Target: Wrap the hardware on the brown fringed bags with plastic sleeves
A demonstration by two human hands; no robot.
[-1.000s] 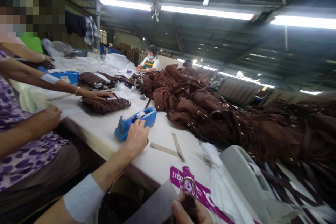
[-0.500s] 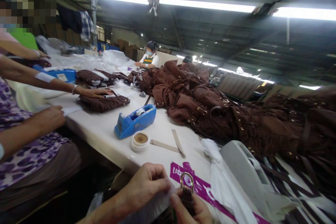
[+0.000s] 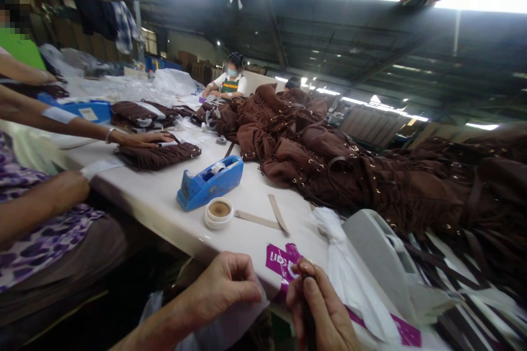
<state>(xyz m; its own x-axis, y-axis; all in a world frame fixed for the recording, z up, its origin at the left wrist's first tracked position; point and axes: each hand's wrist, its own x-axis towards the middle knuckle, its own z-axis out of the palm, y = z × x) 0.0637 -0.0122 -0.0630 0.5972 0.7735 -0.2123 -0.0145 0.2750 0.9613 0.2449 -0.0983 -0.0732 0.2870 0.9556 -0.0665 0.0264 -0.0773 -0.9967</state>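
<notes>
At the table's near edge, my left hand pinches a thin white sheet that hangs below its fingers. To the right of it, my right hand is closed round a dark strap with a metal ring at its top, largely covered by the fingers. Under and behind the right hand lies purple printed tape. Beyond the hands are a round white tub with brown contents, a blue tape dispenser and two beige strips.
Brown fringed bags are heaped across the back and right. A grey dispenser and knotted white plastic stand at the right. At the left, a co-worker's hand rests on a brown bag.
My right hand has moved slightly right and up and turned, so its fingers now cover most of the metal ring. My left hand has shifted slightly left, still pinching the white sheet.
</notes>
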